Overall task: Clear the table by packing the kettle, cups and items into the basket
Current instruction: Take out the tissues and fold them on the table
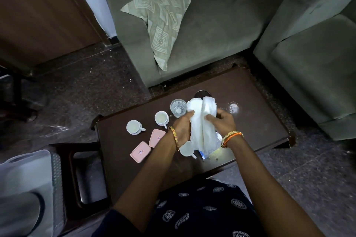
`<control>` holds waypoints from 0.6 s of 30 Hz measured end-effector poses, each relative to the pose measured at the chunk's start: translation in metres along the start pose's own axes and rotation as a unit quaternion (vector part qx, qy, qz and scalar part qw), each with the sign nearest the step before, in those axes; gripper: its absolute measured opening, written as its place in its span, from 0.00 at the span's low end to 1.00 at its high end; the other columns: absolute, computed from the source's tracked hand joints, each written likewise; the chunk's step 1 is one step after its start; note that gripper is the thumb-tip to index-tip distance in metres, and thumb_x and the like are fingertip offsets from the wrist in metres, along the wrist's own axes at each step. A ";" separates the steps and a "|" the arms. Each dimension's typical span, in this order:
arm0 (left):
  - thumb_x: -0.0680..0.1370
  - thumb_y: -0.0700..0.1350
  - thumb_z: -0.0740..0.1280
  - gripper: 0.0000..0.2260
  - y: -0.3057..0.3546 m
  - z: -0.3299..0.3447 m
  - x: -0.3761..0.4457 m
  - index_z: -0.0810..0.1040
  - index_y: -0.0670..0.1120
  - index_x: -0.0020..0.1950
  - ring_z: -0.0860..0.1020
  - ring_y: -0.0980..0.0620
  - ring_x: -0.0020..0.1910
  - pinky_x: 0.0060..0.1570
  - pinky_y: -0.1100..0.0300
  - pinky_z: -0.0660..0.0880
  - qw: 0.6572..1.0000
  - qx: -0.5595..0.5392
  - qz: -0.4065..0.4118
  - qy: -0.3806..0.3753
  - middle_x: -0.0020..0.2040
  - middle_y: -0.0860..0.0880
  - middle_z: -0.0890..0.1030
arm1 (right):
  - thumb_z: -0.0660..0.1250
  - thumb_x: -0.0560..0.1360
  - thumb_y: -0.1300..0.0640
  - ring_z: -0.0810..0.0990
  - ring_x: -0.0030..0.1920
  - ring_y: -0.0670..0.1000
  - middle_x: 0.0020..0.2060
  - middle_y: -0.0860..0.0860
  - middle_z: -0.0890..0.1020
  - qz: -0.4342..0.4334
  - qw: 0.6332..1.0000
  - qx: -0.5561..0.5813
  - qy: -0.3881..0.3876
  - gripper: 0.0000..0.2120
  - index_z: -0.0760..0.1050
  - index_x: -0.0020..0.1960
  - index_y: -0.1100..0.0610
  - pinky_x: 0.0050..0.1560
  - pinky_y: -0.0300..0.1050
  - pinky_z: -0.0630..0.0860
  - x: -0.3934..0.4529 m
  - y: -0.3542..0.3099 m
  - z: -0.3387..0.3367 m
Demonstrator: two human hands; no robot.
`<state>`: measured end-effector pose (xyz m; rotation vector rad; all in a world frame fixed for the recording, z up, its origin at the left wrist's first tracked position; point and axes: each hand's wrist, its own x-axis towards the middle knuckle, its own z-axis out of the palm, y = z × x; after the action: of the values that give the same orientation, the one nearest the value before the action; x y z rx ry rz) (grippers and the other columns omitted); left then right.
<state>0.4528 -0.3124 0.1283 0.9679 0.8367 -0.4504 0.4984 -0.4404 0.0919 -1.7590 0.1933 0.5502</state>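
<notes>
Gripping a white cloth (202, 121), left hand (183, 127) and right hand (224, 122) curl fingers round it above the dark table (260, 121). At nine o'clock: glass tumbler (178, 107), two white cups (161, 118), two pink lidded boxes (140, 151). At six o'clock, a third cup (186, 149), partly hidden.

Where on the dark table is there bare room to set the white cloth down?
The right side of the table, beyond the right hand and the small glass, is bare. So is the near-left corner below the pink boxes. The middle is crowded: two cups, a tumbler, and items under the cloth that both hands hold.
</notes>
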 end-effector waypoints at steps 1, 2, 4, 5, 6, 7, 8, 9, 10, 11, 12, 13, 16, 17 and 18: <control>0.82 0.48 0.55 0.20 0.001 0.000 0.003 0.69 0.39 0.69 0.74 0.44 0.56 0.52 0.53 0.73 1.000 0.000 0.003 0.021 0.62 0.39 0.76 | 0.68 0.72 0.65 0.75 0.35 0.48 0.33 0.48 0.78 0.033 0.999 0.029 -0.001 0.08 0.76 0.37 0.55 0.37 0.40 0.74 0.004 0.000 -0.004; 0.81 0.48 0.55 0.19 0.003 0.001 0.007 0.69 0.39 0.69 0.74 0.44 0.55 0.48 0.54 0.72 0.999 -0.003 0.005 0.042 0.61 0.39 0.76 | 0.67 0.72 0.65 0.74 0.33 0.50 0.31 0.50 0.77 0.074 0.996 0.056 0.004 0.10 0.75 0.34 0.55 0.36 0.40 0.72 0.010 -0.001 -0.010; 0.82 0.48 0.55 0.19 0.005 0.002 0.014 0.69 0.40 0.69 0.73 0.44 0.54 0.52 0.54 0.72 0.997 -0.018 0.006 0.073 0.65 0.39 0.76 | 0.65 0.71 0.62 0.73 0.30 0.53 0.29 0.53 0.76 0.159 0.983 0.097 0.002 0.09 0.74 0.32 0.56 0.34 0.40 0.70 0.019 -0.005 -0.025; 0.82 0.48 0.55 0.19 0.007 0.004 0.017 0.69 0.40 0.69 0.73 0.44 0.54 0.54 0.52 0.71 0.996 -0.023 0.003 0.083 0.65 0.40 0.76 | 0.64 0.71 0.60 0.74 0.29 0.54 0.28 0.53 0.77 0.192 0.974 0.121 -0.013 0.08 0.74 0.33 0.56 0.35 0.41 0.70 0.024 -0.006 -0.033; 0.82 0.48 0.55 0.19 0.008 0.005 0.019 0.69 0.41 0.69 0.74 0.44 0.54 0.53 0.52 0.71 0.995 -0.025 0.003 0.094 0.64 0.40 0.76 | 0.62 0.72 0.57 0.75 0.29 0.54 0.28 0.53 0.78 0.209 0.966 0.148 -0.026 0.09 0.75 0.34 0.56 0.35 0.42 0.71 0.028 -0.006 -0.038; 0.82 0.47 0.55 0.18 0.010 0.008 0.021 0.70 0.40 0.69 0.74 0.44 0.53 0.51 0.53 0.72 0.994 -0.029 0.006 0.106 0.63 0.40 0.76 | 0.61 0.72 0.55 0.76 0.29 0.53 0.28 0.53 0.79 0.210 0.961 0.176 -0.034 0.10 0.75 0.34 0.55 0.35 0.42 0.72 0.034 -0.006 -0.044; 0.82 0.47 0.55 0.18 0.011 0.013 0.022 0.70 0.40 0.68 0.76 0.44 0.50 0.46 0.55 0.72 0.993 -0.036 0.008 0.116 0.62 0.40 0.76 | 0.61 0.72 0.52 0.77 0.30 0.53 0.28 0.51 0.80 0.200 0.957 0.204 -0.040 0.11 0.75 0.33 0.54 0.35 0.41 0.72 0.041 -0.005 -0.049; 0.82 0.47 0.55 0.17 0.013 0.017 0.023 0.71 0.40 0.67 0.76 0.45 0.47 0.44 0.57 0.72 0.991 -0.043 0.009 0.124 0.59 0.41 0.77 | 0.61 0.73 0.49 0.78 0.31 0.52 0.29 0.50 0.81 0.190 0.954 0.226 -0.053 0.13 0.77 0.34 0.52 0.35 0.41 0.73 0.047 -0.005 -0.052; 0.82 0.48 0.56 0.16 0.014 0.021 0.026 0.72 0.42 0.65 0.77 0.46 0.45 0.44 0.57 0.72 0.990 -0.048 0.008 0.131 0.57 0.42 0.77 | 0.61 0.73 0.46 0.80 0.32 0.50 0.30 0.49 0.82 0.183 0.951 0.237 -0.080 0.13 0.79 0.36 0.51 0.37 0.42 0.74 0.053 -0.006 -0.055; 0.81 0.48 0.56 0.14 0.015 0.024 0.029 0.73 0.43 0.63 0.77 0.45 0.47 0.47 0.55 0.73 0.989 -0.046 0.009 0.137 0.57 0.42 0.77 | 0.63 0.73 0.44 0.82 0.33 0.50 0.32 0.48 0.84 0.184 0.951 0.222 -0.110 0.14 0.81 0.39 0.51 0.40 0.43 0.76 0.057 -0.007 -0.056; 0.81 0.48 0.58 0.14 0.016 0.027 0.031 0.73 0.43 0.62 0.77 0.44 0.50 0.52 0.53 0.73 0.989 -0.040 0.010 0.142 0.59 0.42 0.77 | 0.65 0.72 0.44 0.83 0.35 0.50 0.34 0.48 0.85 0.190 0.956 0.178 -0.138 0.13 0.82 0.41 0.52 0.43 0.45 0.77 0.060 -0.008 -0.058; 0.80 0.49 0.60 0.16 0.017 0.029 0.034 0.74 0.41 0.63 0.77 0.43 0.54 0.57 0.51 0.73 0.989 -0.030 0.010 0.143 0.60 0.41 0.78 | 0.69 0.71 0.46 0.84 0.37 0.51 0.36 0.50 0.86 0.197 0.961 0.117 -0.158 0.11 0.82 0.43 0.53 0.47 0.48 0.78 0.065 -0.007 -0.059; 0.74 0.48 0.71 0.19 0.015 0.033 0.043 0.77 0.39 0.61 0.79 0.40 0.57 0.60 0.46 0.75 0.987 0.045 0.017 0.154 0.59 0.39 0.80 | 0.77 0.65 0.52 0.82 0.50 0.59 0.49 0.57 0.84 0.201 0.968 -0.009 -0.147 0.16 0.79 0.49 0.56 0.57 0.60 0.77 0.075 -0.003 -0.064; 0.72 0.45 0.73 0.19 0.014 0.035 0.046 0.77 0.38 0.59 0.80 0.41 0.55 0.58 0.46 0.77 0.984 0.074 0.022 0.161 0.59 0.39 0.81 | 0.77 0.64 0.52 0.80 0.53 0.61 0.52 0.58 0.83 0.205 0.968 -0.022 -0.146 0.20 0.78 0.52 0.56 0.59 0.61 0.76 0.077 -0.003 -0.065; 0.71 0.42 0.74 0.18 0.012 0.036 0.049 0.77 0.37 0.59 0.80 0.42 0.53 0.56 0.47 0.77 0.981 0.092 0.027 0.166 0.59 0.38 0.80 | 0.77 0.63 0.51 0.79 0.56 0.62 0.54 0.59 0.82 0.213 0.965 -0.028 -0.149 0.23 0.77 0.56 0.56 0.60 0.62 0.75 0.078 -0.004 -0.066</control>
<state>0.5058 -0.3358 0.1073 1.2567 1.0792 -0.3278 0.5859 -0.4901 0.0705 -1.6685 0.3509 1.1327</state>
